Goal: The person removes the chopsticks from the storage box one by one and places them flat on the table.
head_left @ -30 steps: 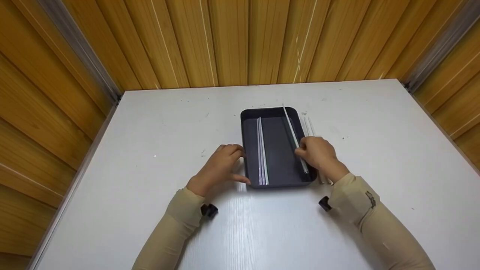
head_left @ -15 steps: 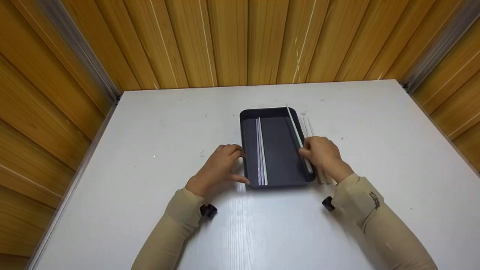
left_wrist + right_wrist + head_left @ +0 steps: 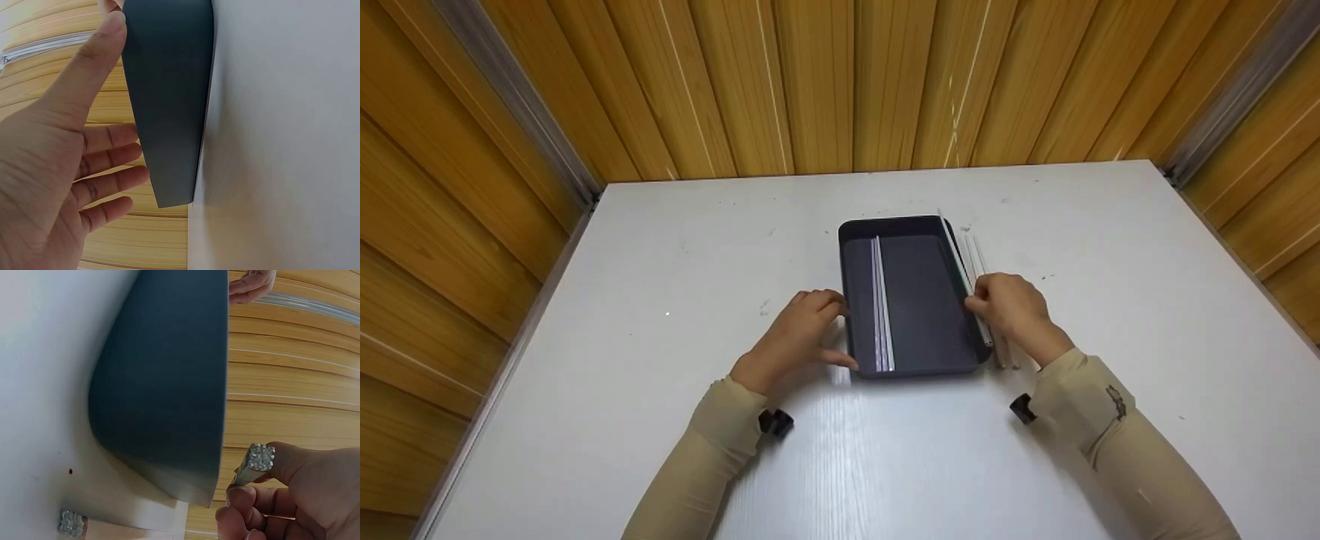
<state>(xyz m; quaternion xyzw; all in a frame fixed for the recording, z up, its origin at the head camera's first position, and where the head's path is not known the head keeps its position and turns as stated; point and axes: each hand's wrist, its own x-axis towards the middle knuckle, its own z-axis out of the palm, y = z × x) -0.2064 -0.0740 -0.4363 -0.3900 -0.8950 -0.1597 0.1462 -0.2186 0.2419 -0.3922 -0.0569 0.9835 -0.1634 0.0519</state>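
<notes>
A dark rectangular tray (image 3: 930, 369) sits on the white table, with a few thin, shiny chopsticks (image 3: 881, 307) lying lengthwise in its left half. My left hand (image 3: 802, 322) touches the tray's left wall, its thumb near the front corner; in the left wrist view the fingers (image 3: 115, 181) are extended. At the right rim, my right hand (image 3: 1011, 304) pinches a pale chopstick (image 3: 952, 244) between thumb and fingers. Its square, glittering end (image 3: 261, 457) faces the right wrist camera, beside the tray's wall (image 3: 163, 371).
More chopsticks (image 3: 979, 251) lie on the table just right of the tray, partly hidden by my right hand. One glittering chopstick end (image 3: 72, 523) shows low in the right wrist view. Wood-patterned walls (image 3: 825, 90) border the table (image 3: 697, 247).
My right hand has moved slightly right, carrying the chopstick from over the tray's interior to its right rim. The left hand stays against the tray.
</notes>
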